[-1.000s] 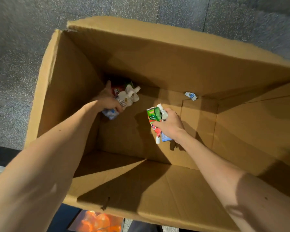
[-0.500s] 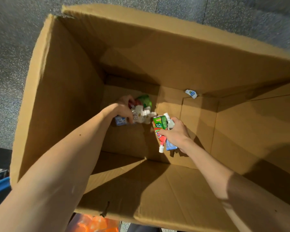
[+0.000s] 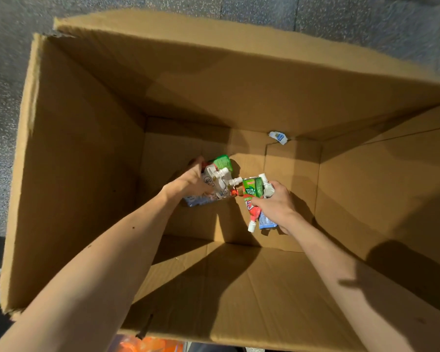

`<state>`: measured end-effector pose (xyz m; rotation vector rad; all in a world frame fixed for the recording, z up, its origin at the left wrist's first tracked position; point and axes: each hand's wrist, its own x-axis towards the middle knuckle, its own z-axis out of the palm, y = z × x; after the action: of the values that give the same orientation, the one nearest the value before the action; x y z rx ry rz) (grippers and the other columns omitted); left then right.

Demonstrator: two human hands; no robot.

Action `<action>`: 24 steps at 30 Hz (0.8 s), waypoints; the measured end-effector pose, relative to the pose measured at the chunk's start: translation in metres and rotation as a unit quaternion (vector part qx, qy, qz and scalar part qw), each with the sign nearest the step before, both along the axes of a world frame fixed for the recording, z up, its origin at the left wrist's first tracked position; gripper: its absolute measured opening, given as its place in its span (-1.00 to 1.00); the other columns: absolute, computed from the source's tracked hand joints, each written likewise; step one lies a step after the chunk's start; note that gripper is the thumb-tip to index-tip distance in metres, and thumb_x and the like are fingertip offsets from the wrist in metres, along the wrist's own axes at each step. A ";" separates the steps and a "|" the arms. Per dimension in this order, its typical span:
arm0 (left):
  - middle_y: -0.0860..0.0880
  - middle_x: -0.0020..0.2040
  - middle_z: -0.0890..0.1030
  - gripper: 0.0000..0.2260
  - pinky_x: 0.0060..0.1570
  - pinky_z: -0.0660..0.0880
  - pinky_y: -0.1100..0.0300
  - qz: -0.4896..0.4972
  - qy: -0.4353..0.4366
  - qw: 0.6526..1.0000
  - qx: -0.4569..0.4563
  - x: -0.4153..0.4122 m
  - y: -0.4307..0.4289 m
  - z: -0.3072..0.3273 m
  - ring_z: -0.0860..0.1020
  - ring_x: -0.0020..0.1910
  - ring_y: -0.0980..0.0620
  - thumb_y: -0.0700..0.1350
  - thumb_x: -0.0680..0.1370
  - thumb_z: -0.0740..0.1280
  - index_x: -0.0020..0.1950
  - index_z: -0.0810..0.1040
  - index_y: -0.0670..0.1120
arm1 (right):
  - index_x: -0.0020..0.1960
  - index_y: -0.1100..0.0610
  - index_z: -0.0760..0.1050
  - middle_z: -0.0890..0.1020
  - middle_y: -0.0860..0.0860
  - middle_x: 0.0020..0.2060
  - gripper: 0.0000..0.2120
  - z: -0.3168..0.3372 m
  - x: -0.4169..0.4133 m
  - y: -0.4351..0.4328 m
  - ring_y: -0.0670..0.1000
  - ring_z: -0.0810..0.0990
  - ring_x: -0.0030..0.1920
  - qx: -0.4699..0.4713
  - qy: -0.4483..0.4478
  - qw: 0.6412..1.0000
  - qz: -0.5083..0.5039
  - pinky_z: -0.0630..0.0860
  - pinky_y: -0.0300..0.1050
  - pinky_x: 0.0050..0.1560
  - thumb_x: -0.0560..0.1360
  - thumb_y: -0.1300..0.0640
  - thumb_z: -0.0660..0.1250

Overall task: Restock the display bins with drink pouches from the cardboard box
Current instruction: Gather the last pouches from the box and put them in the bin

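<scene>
— On the left?
— Grips a bunch of white-capped pouches [image 3: 215, 182] in the left hand [image 3: 188, 182], deep inside the cardboard box [image 3: 87, 174].
— And to the right?
— Clutches a second bunch [image 3: 250, 193], red, green and blue, in the right hand [image 3: 274, 201], just beside the first. Farther back, a small scrap [image 3: 277, 137] on the box floor.

Both arms reach deep into the open box [image 3: 92, 153]. The left hand [image 3: 188, 182] grips a bunch of pouches [image 3: 215, 181], white spouts pointing right. The right hand [image 3: 273, 204] holds a second bunch [image 3: 250, 196], one spout hanging down. A small wrapper [image 3: 278, 137] lies by the far wall.
</scene>
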<state>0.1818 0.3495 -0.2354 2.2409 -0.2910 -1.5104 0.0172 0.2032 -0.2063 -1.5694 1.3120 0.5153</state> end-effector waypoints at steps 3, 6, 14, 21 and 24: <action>-0.17 0.23 0.58 -0.41 -0.11 0.46 0.25 0.035 -0.010 0.999 -0.022 -0.002 0.004 -0.010 0.54 0.08 0.00 -0.27 0.44 0.53 0.37 0.33 -0.27 | 0.09 0.02 0.52 0.63 0.05 0.03 -0.63 0.000 -0.004 -0.006 0.04 0.63 -0.02 -0.001 0.010 1.000 -0.020 0.54 -0.14 -0.20 0.33 0.13 0.53; -0.16 0.21 0.57 -0.37 -0.02 0.51 0.20 0.048 -0.021 0.998 -0.016 -0.003 0.011 -0.009 0.56 0.16 -0.09 -0.27 0.42 0.53 0.41 0.33 -0.29 | -0.03 -0.01 0.53 0.63 0.06 0.02 -0.71 0.006 -0.005 -0.011 0.07 0.65 -0.02 0.003 0.011 0.999 -0.040 0.64 0.04 0.01 0.32 0.12 0.55; -0.06 -0.05 0.65 -0.63 -0.25 0.56 0.36 0.210 -0.001 0.971 -0.113 -0.006 0.034 0.054 0.63 -0.11 0.04 -0.34 0.44 0.51 0.18 0.48 -0.23 | 0.19 0.18 0.50 0.71 0.20 -0.04 -0.59 0.055 -0.009 -0.022 0.15 0.73 -0.14 0.168 -0.027 0.964 -0.205 0.62 -0.01 -0.27 0.40 0.21 0.54; -0.16 0.03 0.67 -0.66 -0.04 0.59 0.05 0.351 0.033 0.920 -0.171 -0.016 0.033 0.154 0.64 -0.05 -0.08 -0.31 0.36 0.49 0.09 0.54 -0.14 | 0.20 0.18 0.52 0.72 0.15 -0.07 -0.56 0.136 -0.006 -0.015 0.11 0.71 -0.18 0.307 -0.125 0.913 -0.238 0.61 -0.02 -0.26 0.34 0.17 0.48; -0.18 0.10 0.68 -0.64 -0.10 0.61 0.05 0.387 0.069 0.896 -0.208 -0.021 0.039 0.200 0.68 0.00 -0.10 -0.36 0.44 0.40 0.22 0.52 -0.17 | 0.14 0.22 0.48 0.71 0.15 -0.21 -0.58 0.177 0.000 -0.016 0.09 0.71 -0.30 0.338 -0.188 0.887 -0.254 0.63 -0.04 -0.36 0.30 0.14 0.38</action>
<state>0.1605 0.3888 -0.0358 1.5980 0.2807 -1.0289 0.0169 0.1871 -0.0290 -0.6609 1.0239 0.2660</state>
